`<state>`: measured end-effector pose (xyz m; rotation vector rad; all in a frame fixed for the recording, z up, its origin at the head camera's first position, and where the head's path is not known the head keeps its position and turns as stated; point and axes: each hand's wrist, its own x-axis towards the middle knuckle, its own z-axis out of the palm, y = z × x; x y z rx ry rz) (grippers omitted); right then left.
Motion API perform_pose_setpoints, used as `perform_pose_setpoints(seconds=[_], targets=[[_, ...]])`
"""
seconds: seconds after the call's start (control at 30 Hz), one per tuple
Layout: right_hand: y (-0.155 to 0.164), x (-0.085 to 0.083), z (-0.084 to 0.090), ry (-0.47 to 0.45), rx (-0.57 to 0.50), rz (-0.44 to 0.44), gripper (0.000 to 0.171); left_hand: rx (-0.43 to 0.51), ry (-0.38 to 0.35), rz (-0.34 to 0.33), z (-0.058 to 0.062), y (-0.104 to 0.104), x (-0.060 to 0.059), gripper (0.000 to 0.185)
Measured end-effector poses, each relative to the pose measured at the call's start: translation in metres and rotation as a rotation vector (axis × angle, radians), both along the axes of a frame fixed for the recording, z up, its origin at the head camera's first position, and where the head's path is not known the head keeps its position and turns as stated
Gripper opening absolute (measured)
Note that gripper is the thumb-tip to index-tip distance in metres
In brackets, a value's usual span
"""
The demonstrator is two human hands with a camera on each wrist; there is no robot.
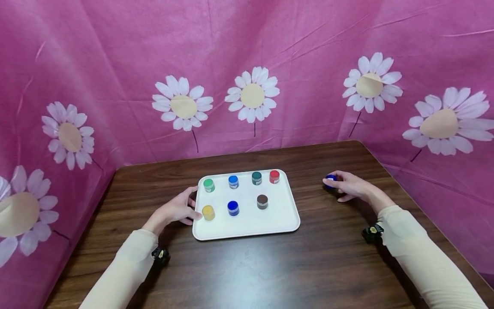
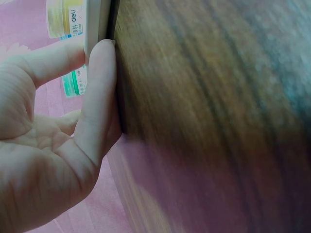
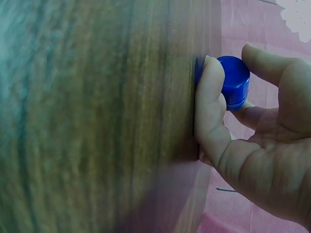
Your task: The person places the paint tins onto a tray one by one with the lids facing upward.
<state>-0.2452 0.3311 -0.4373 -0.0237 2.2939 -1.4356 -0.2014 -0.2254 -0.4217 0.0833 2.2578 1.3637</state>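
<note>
At the left side of a white tray [image 1: 247, 225], my left hand [image 1: 175, 209] grips the edge. In the left wrist view, the tray rim [image 2: 97, 22] sits between its digits. My right hand [image 1: 352, 186] is at the table's right side, holding a small dark blue paint jar [image 3: 236, 75] between thumb and fingers, close to the tabletop. On the tray's far side stand green [image 1: 209, 185], light blue [image 1: 233, 182], dark green [image 1: 256, 178] and red [image 1: 274, 176] jars. Yellow [image 1: 208, 212], dark blue [image 1: 233, 208] and brown [image 1: 262, 201] jars stand nearer me.
The tray rests on a dark brown wooden table [image 1: 262, 270]. Pink cloth [image 1: 301, 64] with white daisies rises behind the table and along both its sides. A stretch of tabletop lies between the tray and my right hand.
</note>
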Motion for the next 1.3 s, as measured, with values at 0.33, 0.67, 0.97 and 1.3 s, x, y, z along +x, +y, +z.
perform_pose_setpoints(seconds=[0.33, 0.67, 0.97, 1.3], targets=[[-0.001, 0.002, 0.006, 0.012, 0.017, -0.001, 0.062, 0.003, 0.009, -0.009, 0.001, -0.001, -0.003, 0.100], [-0.003, 0.004, 0.008, -0.018, 0.019, -0.018, 0.066, 0.010, 0.002, -0.002, -0.001, -0.002, 0.000, 0.100], [-0.001, 0.005, 0.002, -0.021, 0.001, -0.026, 0.070, 0.009, 0.004, 0.006, -0.003, -0.003, 0.002, 0.100], [0.004, 0.009, 0.007, -0.017, -0.064, -0.017, 0.065, 0.010, 0.001, -0.001, -0.001, -0.002, 0.001, 0.100]])
